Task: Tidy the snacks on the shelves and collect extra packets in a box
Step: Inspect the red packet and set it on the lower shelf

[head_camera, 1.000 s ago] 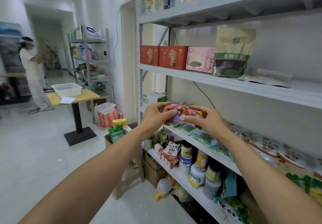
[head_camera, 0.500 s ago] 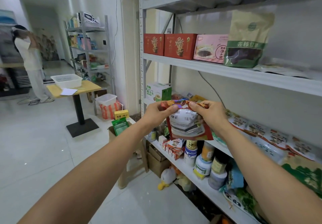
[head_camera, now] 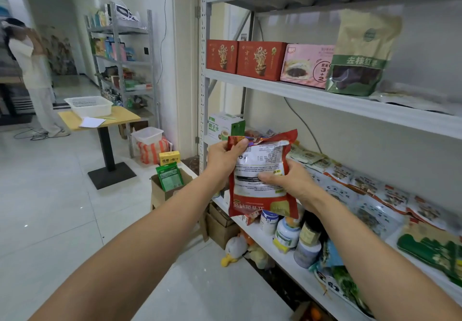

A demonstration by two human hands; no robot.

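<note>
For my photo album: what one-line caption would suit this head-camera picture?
Left hand and right hand hold a red snack packet before stocked shelves, an open cardboard box nearby.

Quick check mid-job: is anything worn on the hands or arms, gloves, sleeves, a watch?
No. The left hand and right hand are bare: no gloves, rings or watch show. The left forearm and right forearm are uncovered, no sleeve in view.
</note>
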